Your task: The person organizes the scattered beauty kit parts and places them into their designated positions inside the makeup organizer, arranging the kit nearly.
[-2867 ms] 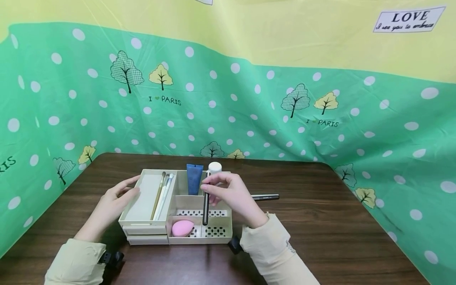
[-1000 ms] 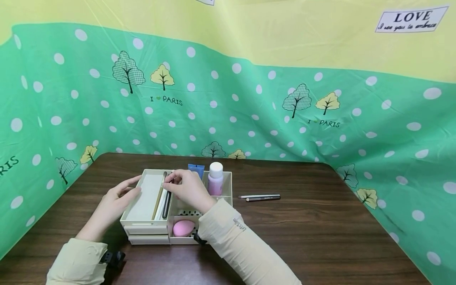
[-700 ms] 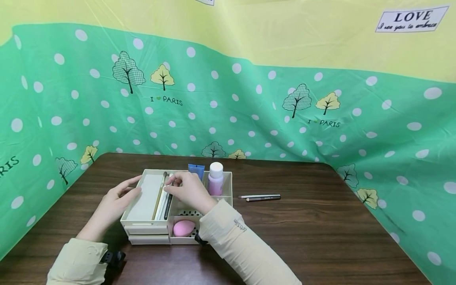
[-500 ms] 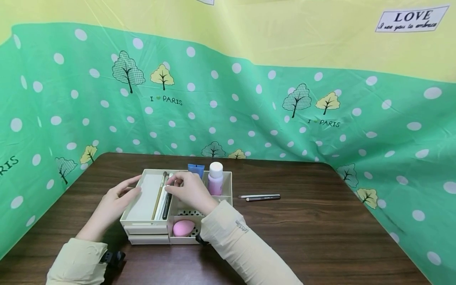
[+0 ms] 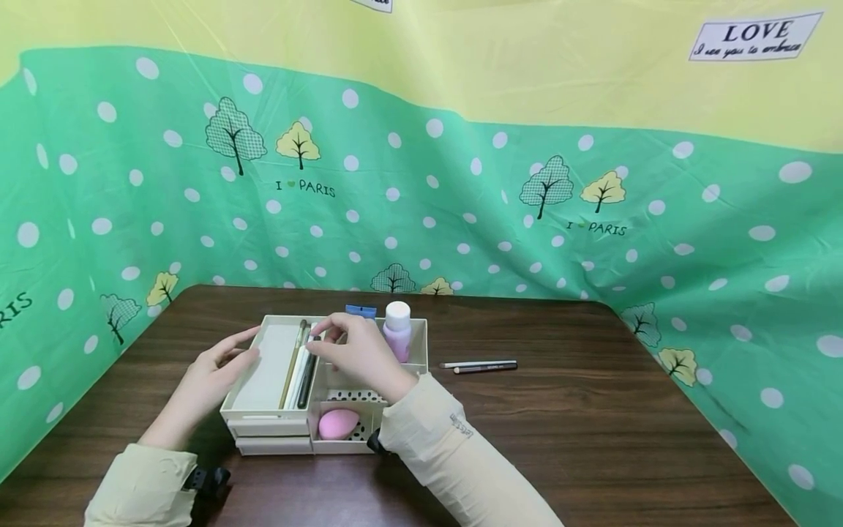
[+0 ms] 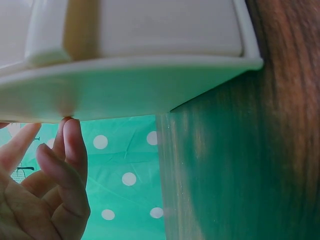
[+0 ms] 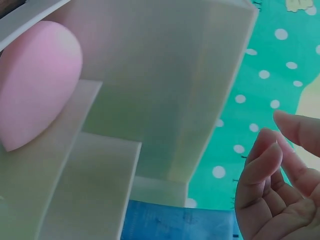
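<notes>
A cream cosmetics organizer (image 5: 263,384) stands on the table, its upper left tray holding several makeup brushes. One with a dark handle (image 5: 306,384) lies along the tray's right side, next to white-handled ones and a gold-handled brush (image 5: 290,372). Just above their far ends is my right hand (image 5: 364,355); in the right wrist view its thumb and fingers are apart with nothing between them. My left hand (image 5: 212,377) touches the organizer's left wall with its fingertips, as the left wrist view shows. A pink makeup sponge (image 7: 42,82) sits in the front compartment.
In the organizer's back compartments stand a blue tube (image 5: 361,311), mostly behind my right hand, and a lilac bottle (image 5: 397,335) with a white cap. Two more brushes (image 5: 486,367) lie on the wooden table (image 5: 593,424) to the right. Polka-dot cloth hangs behind.
My right hand has carried the dark-handled brush from over the right compartments into the left tray and let go of it, then shifted slightly right. My left hand has stayed at the organizer's side.
</notes>
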Tool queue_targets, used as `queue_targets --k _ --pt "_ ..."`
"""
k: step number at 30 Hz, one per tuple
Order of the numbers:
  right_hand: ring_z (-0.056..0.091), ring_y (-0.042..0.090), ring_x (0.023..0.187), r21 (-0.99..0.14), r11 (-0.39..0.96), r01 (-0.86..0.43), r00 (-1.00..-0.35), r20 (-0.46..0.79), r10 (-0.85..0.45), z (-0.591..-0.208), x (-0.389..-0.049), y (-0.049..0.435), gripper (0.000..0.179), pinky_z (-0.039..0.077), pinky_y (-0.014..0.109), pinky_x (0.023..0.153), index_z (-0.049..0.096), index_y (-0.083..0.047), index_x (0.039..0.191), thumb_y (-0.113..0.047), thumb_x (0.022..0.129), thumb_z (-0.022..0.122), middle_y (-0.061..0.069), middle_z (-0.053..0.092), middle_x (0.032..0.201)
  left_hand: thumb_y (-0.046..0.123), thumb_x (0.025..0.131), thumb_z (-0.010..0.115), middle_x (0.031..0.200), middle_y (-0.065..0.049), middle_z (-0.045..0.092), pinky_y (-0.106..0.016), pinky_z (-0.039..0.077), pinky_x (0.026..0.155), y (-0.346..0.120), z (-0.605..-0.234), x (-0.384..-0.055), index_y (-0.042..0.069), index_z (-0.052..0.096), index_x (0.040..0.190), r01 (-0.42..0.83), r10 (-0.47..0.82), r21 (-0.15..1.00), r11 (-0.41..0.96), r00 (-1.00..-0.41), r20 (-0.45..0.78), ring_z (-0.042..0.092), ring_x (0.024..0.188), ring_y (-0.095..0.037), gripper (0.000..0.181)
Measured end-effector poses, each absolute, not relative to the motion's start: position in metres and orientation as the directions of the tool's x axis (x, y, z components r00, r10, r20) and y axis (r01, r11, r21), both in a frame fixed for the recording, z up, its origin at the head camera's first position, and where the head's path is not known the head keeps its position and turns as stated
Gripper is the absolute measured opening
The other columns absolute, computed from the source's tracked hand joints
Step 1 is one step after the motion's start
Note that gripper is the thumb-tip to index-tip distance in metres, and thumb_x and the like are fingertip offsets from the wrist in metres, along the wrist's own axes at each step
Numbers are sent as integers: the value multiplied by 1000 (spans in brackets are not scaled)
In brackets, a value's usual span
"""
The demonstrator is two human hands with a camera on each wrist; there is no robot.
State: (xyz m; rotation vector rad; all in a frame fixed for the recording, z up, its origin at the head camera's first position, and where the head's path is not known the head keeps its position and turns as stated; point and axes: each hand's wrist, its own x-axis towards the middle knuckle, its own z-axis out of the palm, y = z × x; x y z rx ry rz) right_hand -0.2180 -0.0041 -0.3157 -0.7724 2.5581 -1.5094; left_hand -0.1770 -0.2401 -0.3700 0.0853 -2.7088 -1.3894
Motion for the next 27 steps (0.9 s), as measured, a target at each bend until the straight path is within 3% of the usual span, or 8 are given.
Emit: queue_targets --k 6,18,27 --pt "62 17 57 -900 288 -328 -870 169 -464 -312 -214 5 18 54 28 58 71 -7 105 -15 89 73 -1 64 76 40 103 49 132 -28 57 -37 44 85 -240 -370 -177 13 41 152 1 -97 809 588 -993 71 54 119 -38 57" --pt "58 8 57 -925 195 -325 -858 202 -473 -301 -206 31 25 52 24 59 69 1 110 -15 92 70 11 67 80 41 103 49 133 -28 57 -37 45 86 -239 -372 -177 14 40 152 -9 -98 810 587 -993 59 55 120 -38 58" --pt "59 12 60 -936 159 -313 -871 217 -440 -300 -203 53 25 51 27 60 69 1 111 -15 92 69 17 69 83 41 103 49 133 -29 56 -37 44 85 -239 -372 -177 14 39 153 -18 -104 812 584 -993 52 54 120 -38 58"
